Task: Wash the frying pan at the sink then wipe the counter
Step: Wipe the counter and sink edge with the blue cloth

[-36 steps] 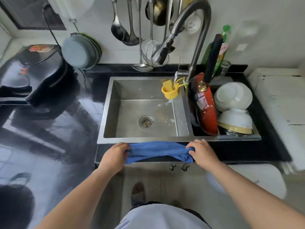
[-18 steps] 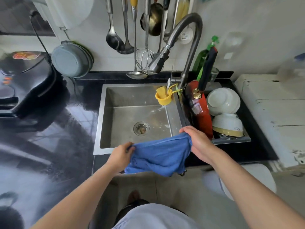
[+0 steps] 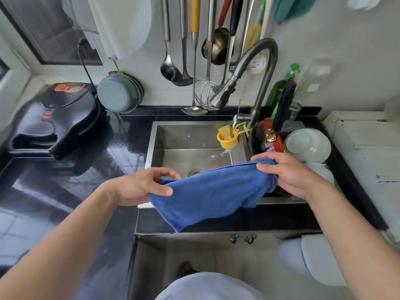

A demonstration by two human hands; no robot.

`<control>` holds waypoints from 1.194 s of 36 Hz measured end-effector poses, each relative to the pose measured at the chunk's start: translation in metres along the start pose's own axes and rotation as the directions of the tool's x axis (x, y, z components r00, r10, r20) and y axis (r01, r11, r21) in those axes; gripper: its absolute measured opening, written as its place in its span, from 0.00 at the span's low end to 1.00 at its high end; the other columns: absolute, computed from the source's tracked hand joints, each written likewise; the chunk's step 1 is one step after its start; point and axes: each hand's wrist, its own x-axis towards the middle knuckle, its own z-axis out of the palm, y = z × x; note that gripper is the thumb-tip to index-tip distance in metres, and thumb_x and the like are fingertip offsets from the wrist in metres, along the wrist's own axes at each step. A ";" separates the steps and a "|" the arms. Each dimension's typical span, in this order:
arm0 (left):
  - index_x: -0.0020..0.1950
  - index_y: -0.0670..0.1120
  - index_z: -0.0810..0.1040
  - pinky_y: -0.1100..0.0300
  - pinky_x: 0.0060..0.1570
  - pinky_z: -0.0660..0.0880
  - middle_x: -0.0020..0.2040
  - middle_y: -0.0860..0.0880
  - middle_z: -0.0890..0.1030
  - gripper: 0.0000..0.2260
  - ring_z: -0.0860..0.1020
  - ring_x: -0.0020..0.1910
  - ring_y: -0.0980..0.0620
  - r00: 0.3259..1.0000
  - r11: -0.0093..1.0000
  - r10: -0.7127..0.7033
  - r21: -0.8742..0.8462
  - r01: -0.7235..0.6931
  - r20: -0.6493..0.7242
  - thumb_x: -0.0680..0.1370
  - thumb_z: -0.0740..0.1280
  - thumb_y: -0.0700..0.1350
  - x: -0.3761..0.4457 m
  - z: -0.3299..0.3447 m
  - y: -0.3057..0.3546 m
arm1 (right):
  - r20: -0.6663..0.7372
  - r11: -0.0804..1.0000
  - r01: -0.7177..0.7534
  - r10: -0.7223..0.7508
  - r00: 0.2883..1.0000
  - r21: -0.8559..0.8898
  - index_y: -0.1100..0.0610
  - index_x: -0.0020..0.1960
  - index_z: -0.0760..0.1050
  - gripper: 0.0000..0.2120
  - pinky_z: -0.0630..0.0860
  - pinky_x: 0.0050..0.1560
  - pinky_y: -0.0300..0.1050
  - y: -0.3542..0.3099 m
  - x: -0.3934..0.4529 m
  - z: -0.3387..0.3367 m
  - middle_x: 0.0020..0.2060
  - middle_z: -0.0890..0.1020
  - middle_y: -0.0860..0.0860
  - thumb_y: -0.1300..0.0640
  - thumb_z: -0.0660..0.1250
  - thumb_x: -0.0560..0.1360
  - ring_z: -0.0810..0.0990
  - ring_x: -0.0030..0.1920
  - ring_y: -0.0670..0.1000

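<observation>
A blue cloth (image 3: 213, 191) hangs spread above the front edge of the steel sink (image 3: 184, 137). My left hand (image 3: 138, 187) pinches its left corner and my right hand (image 3: 287, 174) grips its right end. The red frying pan (image 3: 269, 137) with a black handle stands on edge in the dish rack right of the sink, partly hidden behind my right hand. The black counter (image 3: 121, 137) shines wet to the left of the sink.
A curved tap (image 3: 255, 68) reaches over the sink, with a yellow cup (image 3: 227, 139) hanging under it. White bowls (image 3: 307, 146) sit in the rack. A black electric griddle (image 3: 54, 118) and grey lids (image 3: 119, 92) stand at the left. Ladles hang on the wall.
Both hands have lifted the blue cloth off the counter's front edge and spread it out in the air over the sink's front rim.
</observation>
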 end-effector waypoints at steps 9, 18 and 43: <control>0.55 0.40 0.77 0.52 0.43 0.70 0.47 0.41 0.77 0.20 0.73 0.47 0.42 0.976 0.998 0.051 0.048 -0.042 -0.210 0.66 0.78 0.37 -0.004 -0.012 -0.007 | 0.139 0.987 -0.074 0.093 0.986 -0.141 0.62 0.52 0.80 0.07 0.80 0.44 0.46 -0.005 -0.011 -0.014 0.44 0.83 0.56 0.67 0.71 0.74 0.83 0.46 0.52; 0.48 0.44 0.77 0.52 0.44 0.68 0.42 0.42 0.77 0.17 0.75 0.40 0.46 0.948 0.980 0.161 -0.068 -0.186 -0.276 0.65 0.80 0.40 -0.006 -0.011 -0.011 | 0.087 0.992 -0.124 0.125 0.988 -0.015 0.63 0.51 0.81 0.08 0.79 0.50 0.50 0.005 -0.004 -0.010 0.45 0.84 0.57 0.59 0.66 0.80 0.83 0.46 0.52; 0.47 0.42 0.83 0.49 0.47 0.71 0.42 0.40 0.81 0.11 0.77 0.43 0.44 0.813 0.971 0.218 0.203 -0.126 -0.540 0.66 0.79 0.39 -0.018 -0.012 -0.025 | -0.084 0.793 0.049 -0.125 0.989 -0.607 0.44 0.67 0.78 0.28 0.78 0.62 0.52 0.005 -0.024 -0.001 0.57 0.84 0.51 0.63 0.78 0.71 0.81 0.59 0.48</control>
